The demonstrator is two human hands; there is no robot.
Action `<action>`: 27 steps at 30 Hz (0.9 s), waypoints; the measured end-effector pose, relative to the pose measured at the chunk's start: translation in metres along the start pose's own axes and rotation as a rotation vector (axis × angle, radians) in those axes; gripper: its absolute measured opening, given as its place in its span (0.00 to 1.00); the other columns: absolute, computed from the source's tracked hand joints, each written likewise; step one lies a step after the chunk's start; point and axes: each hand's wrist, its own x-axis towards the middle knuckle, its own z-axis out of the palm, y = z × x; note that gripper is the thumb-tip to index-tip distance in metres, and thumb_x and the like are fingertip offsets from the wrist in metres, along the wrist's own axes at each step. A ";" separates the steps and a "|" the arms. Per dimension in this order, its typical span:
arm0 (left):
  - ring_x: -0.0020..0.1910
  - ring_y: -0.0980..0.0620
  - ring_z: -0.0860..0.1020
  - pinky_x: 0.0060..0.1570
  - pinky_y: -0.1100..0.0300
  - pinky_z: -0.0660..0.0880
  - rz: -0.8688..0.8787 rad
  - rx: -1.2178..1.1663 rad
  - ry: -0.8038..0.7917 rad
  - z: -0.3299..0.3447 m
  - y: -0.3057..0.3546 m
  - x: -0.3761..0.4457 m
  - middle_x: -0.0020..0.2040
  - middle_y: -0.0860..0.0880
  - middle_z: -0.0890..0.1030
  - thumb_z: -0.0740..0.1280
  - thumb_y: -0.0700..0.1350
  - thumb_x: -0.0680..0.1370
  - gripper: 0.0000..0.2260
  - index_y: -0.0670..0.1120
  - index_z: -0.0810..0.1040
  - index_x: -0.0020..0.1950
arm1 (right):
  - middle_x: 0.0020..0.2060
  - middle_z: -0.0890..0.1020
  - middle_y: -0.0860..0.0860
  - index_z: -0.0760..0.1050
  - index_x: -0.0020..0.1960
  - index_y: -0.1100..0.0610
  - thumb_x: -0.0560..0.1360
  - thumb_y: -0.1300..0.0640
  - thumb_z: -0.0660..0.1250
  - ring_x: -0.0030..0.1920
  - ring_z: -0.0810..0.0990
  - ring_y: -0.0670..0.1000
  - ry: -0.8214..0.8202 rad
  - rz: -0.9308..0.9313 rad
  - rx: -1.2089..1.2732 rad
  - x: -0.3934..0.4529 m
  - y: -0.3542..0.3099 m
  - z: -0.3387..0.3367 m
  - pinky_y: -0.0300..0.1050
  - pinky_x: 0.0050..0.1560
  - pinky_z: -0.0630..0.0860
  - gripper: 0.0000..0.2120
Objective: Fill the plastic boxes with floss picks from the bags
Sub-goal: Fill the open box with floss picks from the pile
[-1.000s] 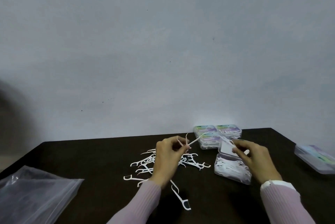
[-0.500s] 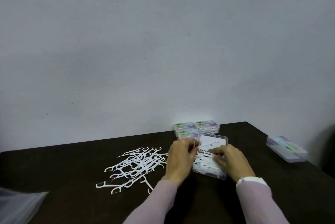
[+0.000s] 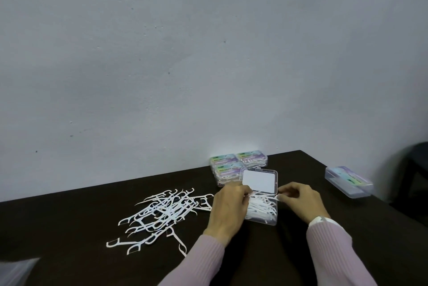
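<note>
Left hand (image 3: 228, 207) fingers curl on picks at the open box (image 3: 261, 210) on the table (image 3: 69, 227), right hand (image 3: 298, 200) pinches its far edge; should lay picks flat, aligned, before taking from the loose pile (image 3: 162, 212).

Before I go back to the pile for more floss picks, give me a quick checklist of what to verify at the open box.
1. Open box flat on the table: ok.
2. Lid tipped back, clear of the opening: ok.
3. Picks in the box lying below the rim: cannot tell; they look heaped.
4. Left hand free of picks: cannot tell; its fingertips are curled at the box's left edge.
5. Right hand steadying the box: ok; it pinches at the right edge.
6. Loose pile within the left hand's reach: ok.
</note>
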 end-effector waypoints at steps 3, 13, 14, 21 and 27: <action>0.53 0.54 0.77 0.53 0.64 0.70 -0.002 -0.032 -0.017 0.002 0.002 0.000 0.56 0.51 0.80 0.65 0.41 0.78 0.12 0.46 0.79 0.60 | 0.40 0.77 0.49 0.76 0.50 0.56 0.73 0.63 0.68 0.41 0.77 0.45 -0.046 0.053 0.047 0.001 0.001 -0.001 0.35 0.40 0.74 0.07; 0.40 0.58 0.77 0.45 0.62 0.77 -0.043 -0.202 0.030 0.001 0.002 0.002 0.43 0.53 0.79 0.73 0.38 0.71 0.13 0.46 0.79 0.54 | 0.41 0.80 0.51 0.78 0.47 0.58 0.70 0.66 0.70 0.41 0.78 0.45 0.084 -0.037 0.149 -0.001 -0.005 0.003 0.30 0.37 0.70 0.07; 0.40 0.58 0.77 0.45 0.62 0.77 -0.040 -0.203 0.032 0.001 0.002 0.001 0.43 0.53 0.79 0.73 0.39 0.71 0.14 0.46 0.78 0.54 | 0.41 0.80 0.51 0.79 0.46 0.58 0.70 0.67 0.70 0.41 0.78 0.45 0.094 -0.048 0.146 -0.002 -0.006 0.003 0.30 0.37 0.70 0.07; 0.42 0.59 0.80 0.49 0.65 0.76 -0.039 -0.173 0.047 0.000 -0.003 0.001 0.43 0.53 0.83 0.73 0.41 0.72 0.13 0.48 0.80 0.56 | 0.39 0.81 0.50 0.79 0.43 0.56 0.70 0.66 0.70 0.40 0.79 0.44 0.074 -0.081 0.091 -0.003 -0.008 0.005 0.30 0.38 0.71 0.06; 0.50 0.58 0.79 0.55 0.60 0.75 -0.003 -0.148 0.008 0.004 -0.002 0.000 0.51 0.52 0.83 0.69 0.42 0.76 0.14 0.49 0.78 0.61 | 0.42 0.80 0.48 0.80 0.47 0.54 0.72 0.62 0.69 0.42 0.76 0.42 0.025 -0.103 -0.041 0.000 -0.006 0.008 0.31 0.41 0.70 0.05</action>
